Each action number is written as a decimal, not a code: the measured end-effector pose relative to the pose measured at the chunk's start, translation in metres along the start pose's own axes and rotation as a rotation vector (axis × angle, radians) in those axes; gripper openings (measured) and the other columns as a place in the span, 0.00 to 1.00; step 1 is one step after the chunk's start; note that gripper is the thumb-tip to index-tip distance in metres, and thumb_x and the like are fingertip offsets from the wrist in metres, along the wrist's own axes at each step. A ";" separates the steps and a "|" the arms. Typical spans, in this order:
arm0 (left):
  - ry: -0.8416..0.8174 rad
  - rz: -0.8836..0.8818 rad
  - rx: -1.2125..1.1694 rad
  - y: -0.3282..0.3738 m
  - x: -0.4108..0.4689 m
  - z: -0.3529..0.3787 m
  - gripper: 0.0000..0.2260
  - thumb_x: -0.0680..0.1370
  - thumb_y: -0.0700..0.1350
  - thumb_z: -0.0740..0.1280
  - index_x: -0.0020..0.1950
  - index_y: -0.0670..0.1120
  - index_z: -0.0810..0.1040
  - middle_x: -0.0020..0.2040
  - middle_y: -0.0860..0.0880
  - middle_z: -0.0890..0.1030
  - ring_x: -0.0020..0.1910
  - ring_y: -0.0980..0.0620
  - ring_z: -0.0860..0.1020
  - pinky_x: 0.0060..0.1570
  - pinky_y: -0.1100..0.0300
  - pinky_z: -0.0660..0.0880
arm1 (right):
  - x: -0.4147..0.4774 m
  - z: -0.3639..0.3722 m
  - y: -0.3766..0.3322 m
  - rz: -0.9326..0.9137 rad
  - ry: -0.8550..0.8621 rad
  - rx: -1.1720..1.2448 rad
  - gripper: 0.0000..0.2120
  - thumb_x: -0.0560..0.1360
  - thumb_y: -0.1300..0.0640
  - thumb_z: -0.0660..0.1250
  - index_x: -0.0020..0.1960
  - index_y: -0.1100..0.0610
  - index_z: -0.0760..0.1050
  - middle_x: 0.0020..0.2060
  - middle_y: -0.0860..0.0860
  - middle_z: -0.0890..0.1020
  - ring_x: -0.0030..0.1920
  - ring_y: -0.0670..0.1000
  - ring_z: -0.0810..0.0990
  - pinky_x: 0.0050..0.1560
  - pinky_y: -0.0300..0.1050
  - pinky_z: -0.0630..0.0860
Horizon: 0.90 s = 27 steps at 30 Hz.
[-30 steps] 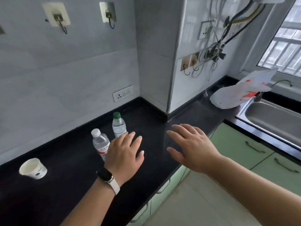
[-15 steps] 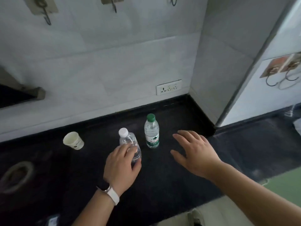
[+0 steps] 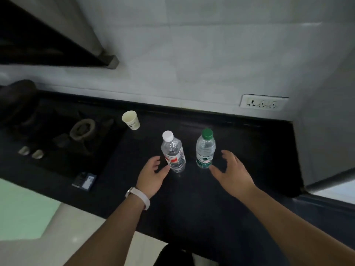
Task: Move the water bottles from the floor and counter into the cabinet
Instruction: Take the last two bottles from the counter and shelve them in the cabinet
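Two clear water bottles stand upright on the black counter [image 3: 240,146]. The white-capped bottle [image 3: 172,153] with a red label is on the left, the green-capped bottle [image 3: 205,149] with a green label on the right. My left hand [image 3: 151,175] is spread open just left of and below the white-capped bottle, its thumb close to the bottle's base. My right hand [image 3: 230,169] is open beside the green-capped bottle's lower right, fingers apart, thumb near its label. Neither hand grips a bottle.
A white paper cup [image 3: 131,120] stands behind the bottles to the left. A gas hob [image 3: 63,135] with a burner fills the counter's left part, a small dark box [image 3: 84,181] lies at its front corner. A wall socket [image 3: 263,102] sits at the back right.
The view has swung left and down, bringing the hob into sight. My left hand has come off the white-capped bottle's front to its left side. My right hand has moved up beside the green-capped bottle.
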<state>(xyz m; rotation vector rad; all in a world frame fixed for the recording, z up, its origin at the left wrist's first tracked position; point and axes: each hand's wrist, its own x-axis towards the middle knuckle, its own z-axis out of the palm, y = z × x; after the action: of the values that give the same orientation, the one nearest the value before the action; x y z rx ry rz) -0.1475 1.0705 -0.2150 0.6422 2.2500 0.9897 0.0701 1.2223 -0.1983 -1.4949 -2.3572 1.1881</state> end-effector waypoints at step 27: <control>-0.422 0.123 -0.412 -0.002 0.096 0.015 0.29 0.70 0.33 0.79 0.66 0.53 0.77 0.57 0.55 0.85 0.59 0.55 0.82 0.62 0.56 0.79 | 0.075 0.033 -0.008 0.158 -0.044 0.319 0.30 0.66 0.53 0.81 0.65 0.46 0.74 0.52 0.41 0.83 0.54 0.43 0.81 0.54 0.39 0.75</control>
<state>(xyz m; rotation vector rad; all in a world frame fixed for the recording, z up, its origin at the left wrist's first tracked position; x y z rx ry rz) -0.2061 1.1367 -0.2558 0.7283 1.5978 1.2044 0.0111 1.2625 -0.2383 -1.5769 -1.9818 1.5605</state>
